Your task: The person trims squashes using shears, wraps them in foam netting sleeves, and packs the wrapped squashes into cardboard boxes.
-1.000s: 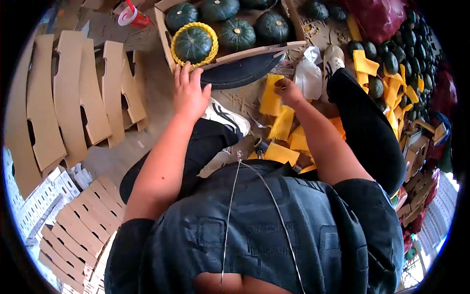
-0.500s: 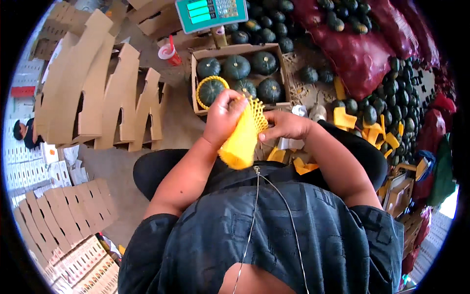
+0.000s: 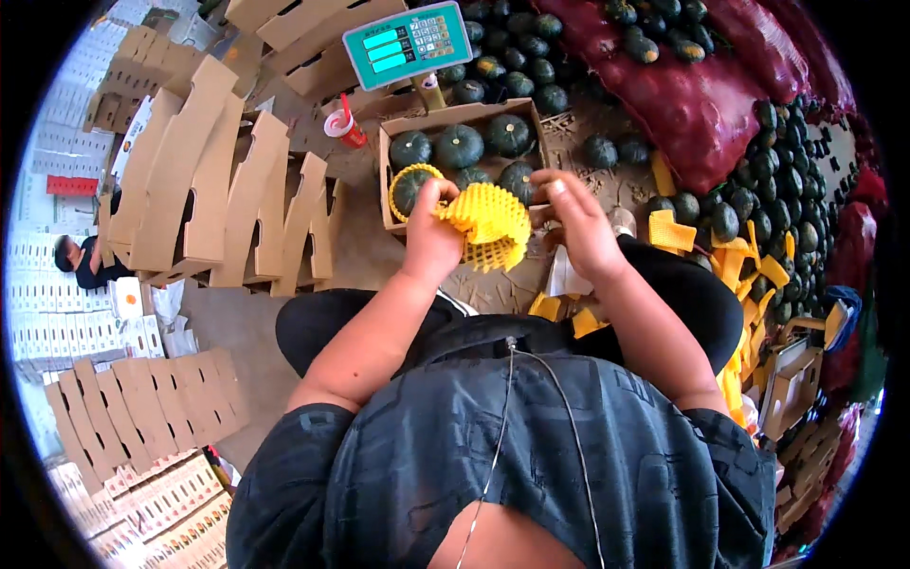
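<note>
I hold a yellow foam mesh sleeve [image 3: 488, 223] in my left hand [image 3: 434, 223], whose fingers are wrapped round its left part. My right hand [image 3: 573, 218] is just right of the sleeve with its fingers apart and loosely bent, holding nothing visible. Beyond them sits a cardboard box [image 3: 387, 142] of dark green squashes [image 3: 460, 144]; the one at its front left [image 3: 408, 187] has a yellow foam ring around it, partly hidden by my left hand. Loose yellow sleeves [image 3: 671, 230] lie to my right.
A teal scale display [image 3: 374, 43] stands behind the box beside a red-strawed cup [image 3: 344, 128]. Cardboard stacks [image 3: 232, 199] fill the left, where another person [image 3: 95, 266] is at work. Heaped squashes [image 3: 785, 209] and red mesh sacks [image 3: 682, 114] are at the right.
My left hand has taken hold of a yellow sleeve and lifted it; the sleeve has swung from upright to sideways. My right hand has moved off it to the right. The view has shifted.
</note>
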A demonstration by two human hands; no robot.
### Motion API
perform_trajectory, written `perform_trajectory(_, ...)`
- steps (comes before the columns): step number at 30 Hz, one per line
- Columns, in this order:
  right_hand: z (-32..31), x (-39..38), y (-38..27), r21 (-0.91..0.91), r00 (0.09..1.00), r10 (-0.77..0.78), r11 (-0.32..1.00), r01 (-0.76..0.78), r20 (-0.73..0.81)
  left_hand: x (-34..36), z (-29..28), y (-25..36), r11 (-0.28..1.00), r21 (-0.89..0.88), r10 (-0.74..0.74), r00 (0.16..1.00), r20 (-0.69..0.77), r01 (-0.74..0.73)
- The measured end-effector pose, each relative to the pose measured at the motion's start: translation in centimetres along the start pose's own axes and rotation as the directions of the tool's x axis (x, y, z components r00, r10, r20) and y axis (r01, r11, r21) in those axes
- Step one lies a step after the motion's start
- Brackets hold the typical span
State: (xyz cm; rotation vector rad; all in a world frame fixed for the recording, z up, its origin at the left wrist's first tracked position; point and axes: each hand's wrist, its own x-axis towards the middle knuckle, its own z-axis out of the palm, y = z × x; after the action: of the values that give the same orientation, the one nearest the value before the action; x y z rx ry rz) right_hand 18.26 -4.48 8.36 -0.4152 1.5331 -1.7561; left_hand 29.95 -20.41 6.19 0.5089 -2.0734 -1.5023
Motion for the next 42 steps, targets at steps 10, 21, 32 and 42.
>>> perform_trajectory(10,0.9,2.1,2.4,0.780,0.948,0.152,0.541,-0.316,0.278,-1.3,-0.3,-0.1,-0.200,-0.605,-0.050,0.608,0.792,0.771)
perform_trajectory(21,-2.4,0.9,1.2,0.814,0.992,0.095,0.568,-0.122,0.082,3.2,6.0,-7.0,0.935,0.059,-0.339,0.830,0.443,0.351)
perform_trajectory(32,-3.4,3.7,2.0,0.466,0.957,0.286,0.854,-0.232,-0.049,9.1,4.3,-13.3,0.420,0.907,-0.600,0.763,0.240,0.045)
perform_trajectory(42,-3.3,2.5,1.8,0.578,0.961,0.134,0.776,-0.254,0.244,4.5,2.4,0.0,0.404,-0.744,-0.331,0.843,0.423,0.532)
